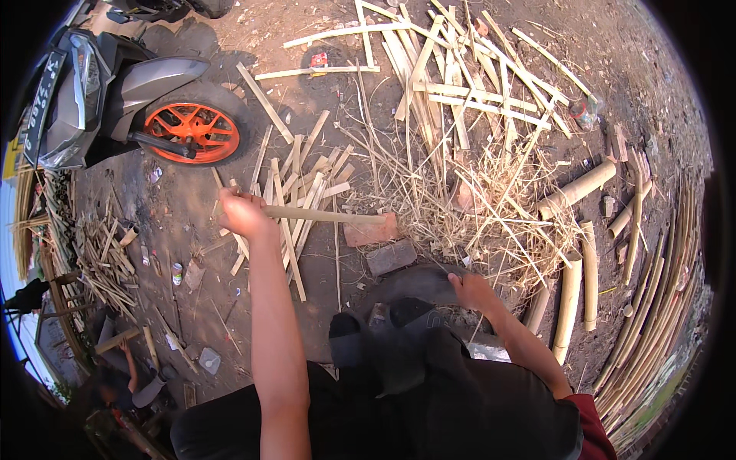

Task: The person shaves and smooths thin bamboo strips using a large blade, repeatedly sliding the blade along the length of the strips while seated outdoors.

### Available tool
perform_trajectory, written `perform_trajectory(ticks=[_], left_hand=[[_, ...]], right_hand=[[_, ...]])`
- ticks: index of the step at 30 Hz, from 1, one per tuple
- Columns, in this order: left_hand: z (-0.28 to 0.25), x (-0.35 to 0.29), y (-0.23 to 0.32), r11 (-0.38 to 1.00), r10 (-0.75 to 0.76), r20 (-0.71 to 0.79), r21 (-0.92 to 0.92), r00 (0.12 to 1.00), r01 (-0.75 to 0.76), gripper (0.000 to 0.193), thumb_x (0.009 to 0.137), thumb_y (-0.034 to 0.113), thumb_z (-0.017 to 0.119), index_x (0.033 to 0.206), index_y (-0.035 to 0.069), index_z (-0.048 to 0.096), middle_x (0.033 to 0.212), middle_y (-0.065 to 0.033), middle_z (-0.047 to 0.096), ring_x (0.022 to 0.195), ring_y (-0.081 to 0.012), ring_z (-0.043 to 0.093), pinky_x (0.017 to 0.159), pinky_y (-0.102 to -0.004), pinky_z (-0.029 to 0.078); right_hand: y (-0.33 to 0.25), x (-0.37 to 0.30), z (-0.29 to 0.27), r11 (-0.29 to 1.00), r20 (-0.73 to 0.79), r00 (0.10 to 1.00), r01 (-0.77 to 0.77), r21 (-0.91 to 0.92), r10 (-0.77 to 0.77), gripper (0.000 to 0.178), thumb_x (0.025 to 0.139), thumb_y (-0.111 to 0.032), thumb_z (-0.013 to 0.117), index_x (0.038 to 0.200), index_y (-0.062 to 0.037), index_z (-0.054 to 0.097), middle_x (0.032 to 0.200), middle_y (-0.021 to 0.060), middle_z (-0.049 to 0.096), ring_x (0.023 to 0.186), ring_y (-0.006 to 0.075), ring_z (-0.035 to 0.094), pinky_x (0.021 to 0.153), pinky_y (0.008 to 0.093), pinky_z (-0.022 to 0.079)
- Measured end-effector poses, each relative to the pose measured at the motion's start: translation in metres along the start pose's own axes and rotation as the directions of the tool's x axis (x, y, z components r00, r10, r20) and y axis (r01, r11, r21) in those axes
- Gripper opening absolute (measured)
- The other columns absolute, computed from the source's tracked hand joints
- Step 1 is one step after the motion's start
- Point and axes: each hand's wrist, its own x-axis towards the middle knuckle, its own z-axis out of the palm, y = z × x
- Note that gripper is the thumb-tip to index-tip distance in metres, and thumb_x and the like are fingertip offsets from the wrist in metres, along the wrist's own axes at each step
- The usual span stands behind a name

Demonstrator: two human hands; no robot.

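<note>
My left hand (pixel 247 215) is closed around a long, pale bamboo strip (pixel 326 216). The strip stretches right, its far end over a reddish brick (pixel 372 230). A greyer brick (pixel 391 257) lies just nearer to me. My right hand (pixel 471 291) is closed, low and to the right, beside a dark, smeared shape (pixel 418 284) in front of my feet. What its fingers hold is too blurred to name. Split bamboo strips (pixel 307 184) lie in a loose pile beyond my left hand. A tangle of thin bamboo shavings (pixel 491 199) spreads beyond my right hand.
A motorbike with an orange front wheel (pixel 192 132) stands at the far left. More strips (pixel 475 96) lie crossed at the back. Bamboo tubes (pixel 569 307) and long poles (pixel 652 322) lie on the right. Another person (pixel 126 383) sits at the lower left near short bamboo pieces (pixel 107 253).
</note>
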Motion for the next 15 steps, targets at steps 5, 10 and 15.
perform_trajectory(ticks=[5,10,15], left_hand=[[0.017,0.053,0.079,0.99,-0.009,0.397,-0.127,0.918,0.064,0.017,0.09,0.023,0.053,0.082,0.011,0.043,0.071,-0.0011,0.037,0.06,-0.0138,0.037,0.058,-0.0327,0.037],[0.001,0.078,0.201,0.997,0.073,0.643,-0.04,0.762,-0.061,0.017,0.095,0.023,0.043,0.086,0.01,0.045,0.079,-0.0057,0.047,0.079,-0.021,0.05,0.079,-0.0372,0.043],[-0.045,0.037,0.234,0.802,0.092,0.582,0.438,0.808,-0.407,0.02,0.094,0.023,0.045,0.092,0.005,0.054,0.094,-0.0091,0.059,0.093,-0.0225,0.058,0.092,-0.0389,0.045]], right_hand=[[0.022,0.003,0.001,0.987,0.004,0.997,-0.079,0.14,0.079,0.061,0.103,-0.051,0.043,0.095,0.0026,0.07,0.087,0.0272,0.07,0.088,0.0484,0.067,0.083,0.0547,0.052],[0.026,0.003,-0.006,0.925,0.003,0.977,-0.202,0.322,0.213,0.058,0.102,-0.05,0.049,0.087,0.0031,0.066,0.069,0.0214,0.067,0.061,0.0371,0.068,0.062,0.0467,0.054],[0.027,0.006,-0.012,0.94,0.022,0.985,-0.172,0.295,0.173,0.06,0.101,-0.05,0.053,0.08,0.0059,0.062,0.062,0.0191,0.063,0.048,0.0295,0.064,0.053,0.0417,0.052]])
